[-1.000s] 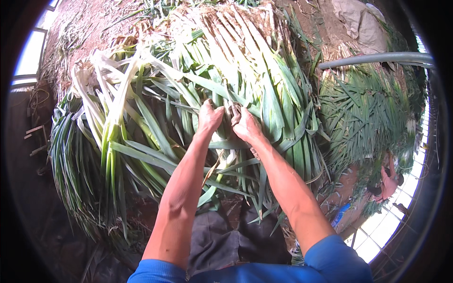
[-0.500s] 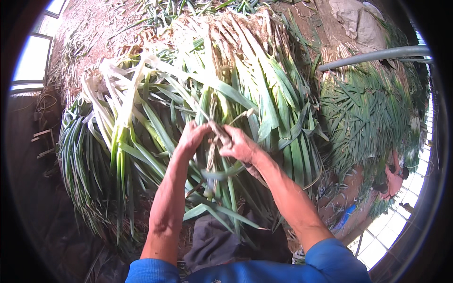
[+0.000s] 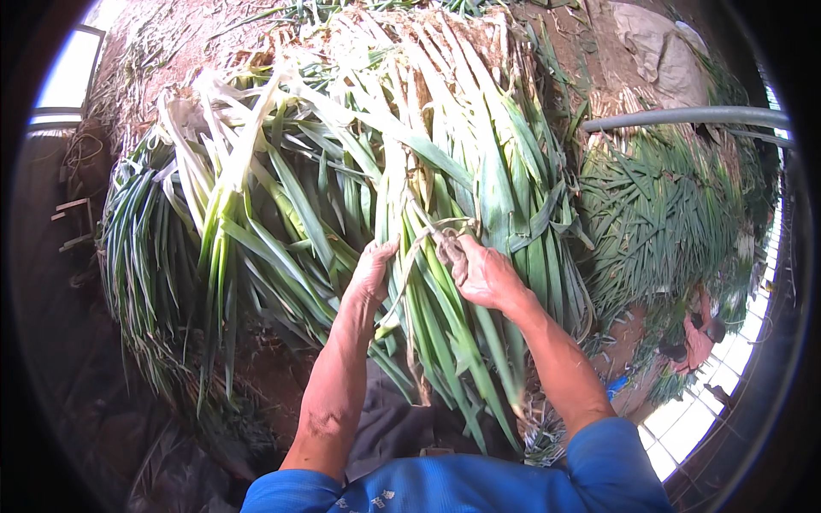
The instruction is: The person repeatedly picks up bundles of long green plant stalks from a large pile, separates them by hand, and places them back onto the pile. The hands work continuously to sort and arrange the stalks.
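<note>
A thick bunch of long green onions (image 3: 449,321) lies in front of me, pale stalks away from me and green leaves hanging toward my lap. My left hand (image 3: 374,263) is closed at the bunch's left side, thumb and fingers on green leaves; part of its grip is hidden. On the right side, my right hand (image 3: 487,275) grips a grey-brown, twisted wad of withered leaves (image 3: 451,255). A thin pale strand runs from near this wad across the leaves toward the lower left.
More green onions (image 3: 145,248) hang at the left, and a big pile (image 3: 658,214) lies at the right. A grey pipe (image 3: 693,118) crosses the upper right, below a pale sack (image 3: 663,56). Another person in pink (image 3: 694,342) is at the far right.
My hands have moved apart and slightly down, the right one to the right with the brown wad. The leaves between my arms now hang straighter toward me.
</note>
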Motion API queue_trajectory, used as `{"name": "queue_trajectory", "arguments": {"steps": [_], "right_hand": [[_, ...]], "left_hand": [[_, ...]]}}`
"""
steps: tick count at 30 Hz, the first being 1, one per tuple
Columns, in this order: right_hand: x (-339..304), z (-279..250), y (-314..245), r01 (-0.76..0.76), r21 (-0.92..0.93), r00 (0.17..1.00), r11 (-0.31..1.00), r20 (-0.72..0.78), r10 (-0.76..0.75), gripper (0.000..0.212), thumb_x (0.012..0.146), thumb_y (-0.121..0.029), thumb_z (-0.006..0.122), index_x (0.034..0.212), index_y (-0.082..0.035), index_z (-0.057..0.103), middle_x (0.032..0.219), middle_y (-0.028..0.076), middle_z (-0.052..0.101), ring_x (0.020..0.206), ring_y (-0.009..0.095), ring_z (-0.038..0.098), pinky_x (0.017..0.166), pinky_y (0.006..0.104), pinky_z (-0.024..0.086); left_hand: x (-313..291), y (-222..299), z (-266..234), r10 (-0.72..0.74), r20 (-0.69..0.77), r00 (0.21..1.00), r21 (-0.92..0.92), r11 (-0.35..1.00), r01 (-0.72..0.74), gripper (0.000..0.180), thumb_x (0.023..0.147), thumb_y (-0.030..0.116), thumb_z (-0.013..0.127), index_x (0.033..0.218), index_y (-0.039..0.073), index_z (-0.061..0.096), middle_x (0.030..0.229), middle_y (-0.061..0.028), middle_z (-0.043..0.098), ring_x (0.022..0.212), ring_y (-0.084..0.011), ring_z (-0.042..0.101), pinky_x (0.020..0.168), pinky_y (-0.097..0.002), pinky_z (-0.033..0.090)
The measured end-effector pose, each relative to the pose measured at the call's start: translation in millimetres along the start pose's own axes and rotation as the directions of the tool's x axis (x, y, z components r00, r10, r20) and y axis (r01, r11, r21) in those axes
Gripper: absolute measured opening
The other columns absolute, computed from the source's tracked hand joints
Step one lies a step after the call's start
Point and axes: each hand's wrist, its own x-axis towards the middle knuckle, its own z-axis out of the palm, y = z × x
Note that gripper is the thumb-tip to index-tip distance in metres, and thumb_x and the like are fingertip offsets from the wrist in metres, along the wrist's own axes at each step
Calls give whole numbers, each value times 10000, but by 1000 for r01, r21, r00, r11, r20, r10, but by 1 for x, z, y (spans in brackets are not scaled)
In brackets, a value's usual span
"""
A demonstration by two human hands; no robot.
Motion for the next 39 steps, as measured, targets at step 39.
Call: {"name": "queue_trajectory", "arguments": {"steps": [39], "right_hand": [[240,14,-79,-158,-82,987,984,-13,158,433,1055,-381,483,1319,-96,673,1299,220,720,1201,429,689,988,503,561]], "left_hand": [[-41,-30,-53,-170,-190,967,19,984,177,602,958,509,742,1331,39,684,1377,-113,648,1293,-229,556,1111,-444,425]]}}
